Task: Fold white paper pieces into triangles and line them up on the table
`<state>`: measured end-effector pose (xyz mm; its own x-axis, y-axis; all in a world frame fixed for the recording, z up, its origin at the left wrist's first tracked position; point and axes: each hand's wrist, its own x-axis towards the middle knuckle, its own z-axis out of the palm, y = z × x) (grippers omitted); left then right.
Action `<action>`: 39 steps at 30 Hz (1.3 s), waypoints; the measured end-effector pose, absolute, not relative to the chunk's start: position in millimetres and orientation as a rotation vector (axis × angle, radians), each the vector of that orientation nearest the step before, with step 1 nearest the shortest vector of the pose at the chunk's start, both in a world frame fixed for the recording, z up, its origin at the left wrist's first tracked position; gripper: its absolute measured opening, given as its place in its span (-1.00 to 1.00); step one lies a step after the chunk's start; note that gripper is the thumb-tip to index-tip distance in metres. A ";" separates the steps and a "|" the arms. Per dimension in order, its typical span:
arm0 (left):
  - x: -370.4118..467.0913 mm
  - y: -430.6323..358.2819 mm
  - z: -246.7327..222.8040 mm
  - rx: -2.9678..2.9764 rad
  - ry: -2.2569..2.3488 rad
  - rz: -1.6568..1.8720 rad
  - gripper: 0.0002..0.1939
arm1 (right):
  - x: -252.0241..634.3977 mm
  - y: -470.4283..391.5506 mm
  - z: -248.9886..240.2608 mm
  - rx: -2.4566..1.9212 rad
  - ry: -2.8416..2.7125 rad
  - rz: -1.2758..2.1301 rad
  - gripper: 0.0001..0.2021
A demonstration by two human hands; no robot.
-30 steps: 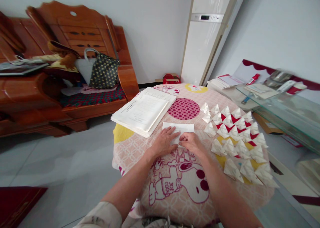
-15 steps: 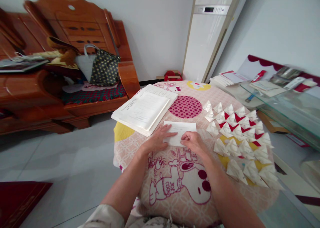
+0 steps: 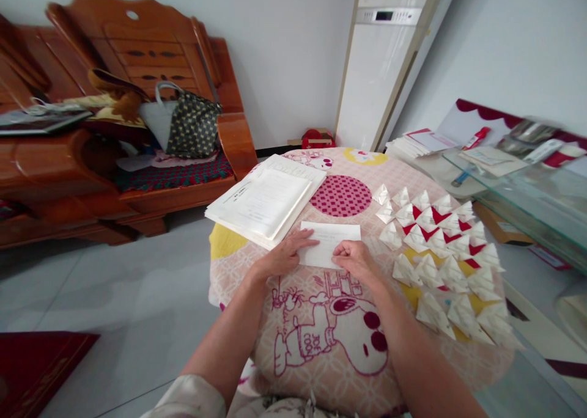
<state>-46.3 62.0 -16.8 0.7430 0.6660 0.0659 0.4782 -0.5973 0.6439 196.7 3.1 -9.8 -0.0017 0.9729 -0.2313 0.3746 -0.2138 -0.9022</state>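
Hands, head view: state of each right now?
Left hand: open, fingers on the paper.
Right hand: fingers curled on the paper; whether gripping, can't tell.

Matt white paper sheet, smooth-looking.

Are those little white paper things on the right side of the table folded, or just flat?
Folded. The little white papers stand up in pointed shapes with sloping sides on the tablecloth.

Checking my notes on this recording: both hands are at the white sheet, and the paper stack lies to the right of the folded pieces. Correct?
Not quite: the head view shows the paper stack left of the folded pieces. Both hands are at the white sheet.
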 end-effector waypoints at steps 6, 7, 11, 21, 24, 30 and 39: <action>-47.6 65.4 -18.1 2.284 0.831 0.390 -0.28 | 196.9 2.3 -10.5 -1.672 -1.491 1.156 -0.97; -48.6 65.9 -18.0 2.277 0.831 0.375 -0.25 | 197.7 0.8 -9.2 -1.678 -1.533 1.130 -0.96; -55.4 66.5 -16.4 2.259 0.792 0.308 -0.18 | 205.3 -8.1 2.0 -1.780 -1.658 1.101 -0.93; -64.4 62.3 -11.0 2.265 0.763 0.284 -0.29 | 226.8 -13.4 19.0 -1.905 -1.661 1.142 -0.87; -59.4 61.6 -9.4 2.333 0.767 0.255 -0.25 | 226.8 -14.8 20.6 -1.892 -1.650 1.140 -0.87; -44.4 54.8 -13.8 2.457 0.888 0.287 -0.22 | 216.6 -13.9 18.9 -1.869 -1.606 0.993 -0.91; -33.0 39.3 -9.7 2.503 0.995 0.346 -0.31 | 161.8 -22.2 8.3 -1.768 -2.090 0.331 -0.91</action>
